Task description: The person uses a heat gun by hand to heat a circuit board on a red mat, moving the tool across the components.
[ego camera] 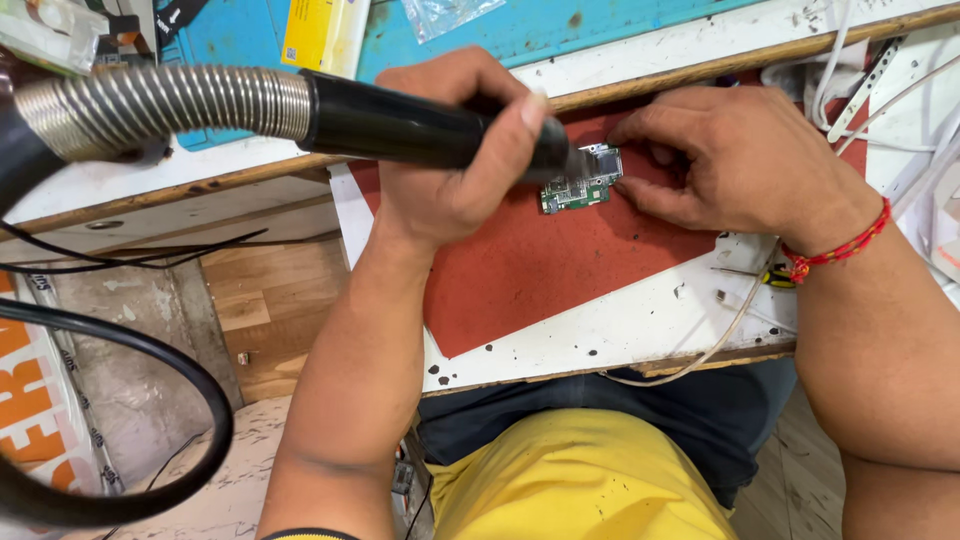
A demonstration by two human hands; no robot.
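White-painted workbench (640,325) with chipped, speckled top and bare wooden edge; red mat (560,265) laid across it. Second white bench surface (130,180) to the left, blue sheet (600,25) on top. Below, wood-plank panel (270,310) beside grey concrete (130,330). Pale marbled floor (240,470). Even, bright light, soft shadows.

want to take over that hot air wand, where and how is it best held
Probably on the black handle, between the ribbed metal hose and the nozzle, coming from above as the left hand does. It lies level, nozzle at the small green circuit board, which the right hand steadies.
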